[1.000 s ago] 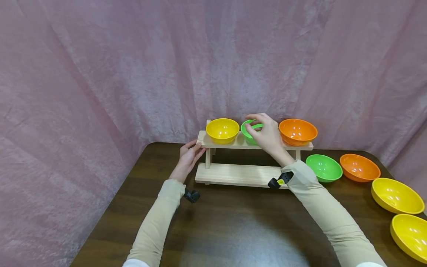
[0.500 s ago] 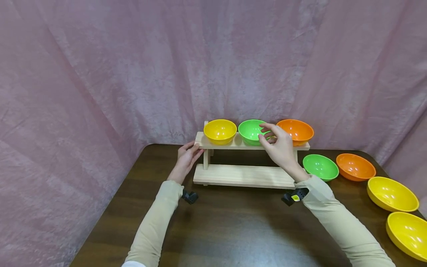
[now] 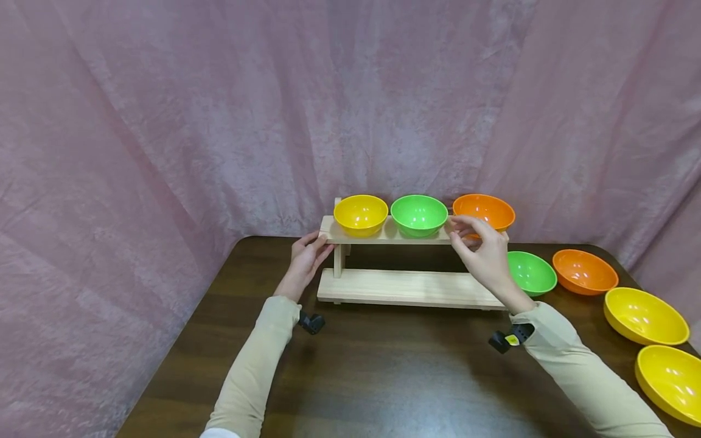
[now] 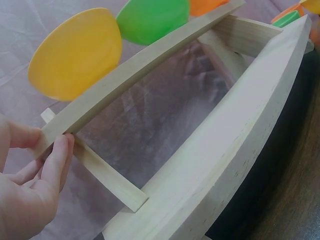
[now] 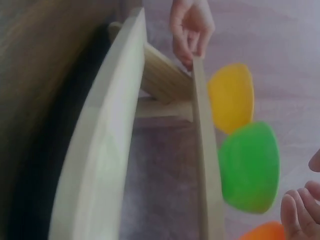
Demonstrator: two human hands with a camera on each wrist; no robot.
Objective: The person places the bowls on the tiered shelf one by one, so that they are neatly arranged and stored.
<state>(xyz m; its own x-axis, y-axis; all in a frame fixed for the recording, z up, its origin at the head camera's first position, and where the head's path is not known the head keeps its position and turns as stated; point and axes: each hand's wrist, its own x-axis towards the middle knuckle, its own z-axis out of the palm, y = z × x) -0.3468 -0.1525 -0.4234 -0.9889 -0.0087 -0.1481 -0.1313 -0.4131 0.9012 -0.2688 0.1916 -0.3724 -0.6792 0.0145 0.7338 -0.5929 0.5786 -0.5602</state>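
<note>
A two-tier wooden stand (image 3: 405,287) holds three bowls along its upper shelf: a yellow bowl (image 3: 361,216), a green bowl (image 3: 419,216) and an orange bowl (image 3: 484,210). My left hand (image 3: 306,258) pinches the left end of that upper shelf, thumb on top and fingers below, as the left wrist view shows at the shelf end (image 4: 62,127). With fingers curved and holding nothing, my right hand (image 3: 487,252) hovers in front of the orange bowl and covers its lower part. In the right wrist view, the right fingers (image 5: 302,207) appear beside the green bowl (image 5: 250,167).
On the dark wooden table (image 3: 383,377), a second green bowl (image 3: 531,274), a second orange bowl (image 3: 585,272) and two larger yellow bowls (image 3: 646,315) curve along the right side. A pink curtain (image 3: 274,109) hangs behind the table.
My right hand has moved right and slightly down, from over the green bowl on the shelf to the front of the orange one. The left hand keeps its grip on the shelf end.
</note>
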